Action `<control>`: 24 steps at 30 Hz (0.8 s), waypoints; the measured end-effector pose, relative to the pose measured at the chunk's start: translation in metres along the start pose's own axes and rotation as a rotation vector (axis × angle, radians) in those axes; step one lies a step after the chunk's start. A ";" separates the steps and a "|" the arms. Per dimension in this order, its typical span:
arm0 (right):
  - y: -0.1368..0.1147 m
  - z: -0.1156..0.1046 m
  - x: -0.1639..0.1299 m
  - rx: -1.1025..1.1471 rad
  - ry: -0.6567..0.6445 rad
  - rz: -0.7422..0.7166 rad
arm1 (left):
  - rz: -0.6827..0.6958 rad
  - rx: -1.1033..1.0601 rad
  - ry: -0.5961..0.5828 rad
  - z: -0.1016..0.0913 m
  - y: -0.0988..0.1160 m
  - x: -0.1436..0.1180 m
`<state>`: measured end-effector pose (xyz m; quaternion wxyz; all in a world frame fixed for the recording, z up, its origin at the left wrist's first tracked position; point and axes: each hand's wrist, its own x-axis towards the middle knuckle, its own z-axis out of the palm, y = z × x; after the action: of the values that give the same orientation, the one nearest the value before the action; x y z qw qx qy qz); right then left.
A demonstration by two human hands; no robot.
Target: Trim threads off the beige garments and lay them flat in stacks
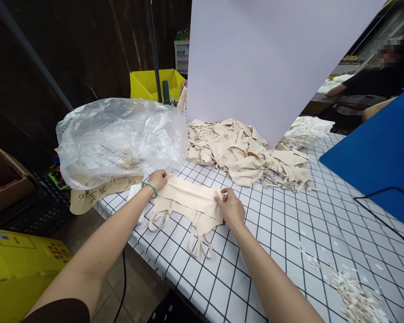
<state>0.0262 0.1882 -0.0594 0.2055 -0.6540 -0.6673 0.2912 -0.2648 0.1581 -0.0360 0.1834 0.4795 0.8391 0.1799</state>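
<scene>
A beige strappy undergarment, like a camisole top (188,197), lies spread on the checked tablecloth, its straps hanging toward the near edge. My left hand (157,180), with a green bangle at the wrist, pinches its upper left corner. At the upper right corner, my right hand (231,205) grips the fabric between thumb and fingers. Just beyond the garment is a heap of similar beige pieces (235,152). A large clear plastic bag (121,134) sits beyond my left hand, over brown paper (104,190) with handwriting.
A pale upright panel (256,58) stands behind the heap, and a blue panel (380,157) is at right. White garments (306,131) lie between them. Small scraps (353,287) are scattered at the near right. Yellow boxes (20,269) stand left; a person (373,80) sits beyond the table.
</scene>
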 end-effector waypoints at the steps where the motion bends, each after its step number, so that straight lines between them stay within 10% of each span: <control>1: 0.000 -0.001 0.001 -0.013 0.007 0.000 | -0.007 0.007 -0.004 0.000 -0.001 0.001; 12: 0.002 -0.007 0.030 0.216 -0.109 -0.017 | -0.088 -0.178 -0.274 -0.015 0.014 0.011; 24: -0.026 -0.118 0.016 1.078 0.159 -0.436 | 0.575 -0.966 -0.096 -0.096 0.067 -0.054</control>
<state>0.0828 0.2191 0.0437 0.6136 -0.3245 -0.5266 0.4907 -0.2356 0.1309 0.0865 0.3637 0.5583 0.4877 0.5641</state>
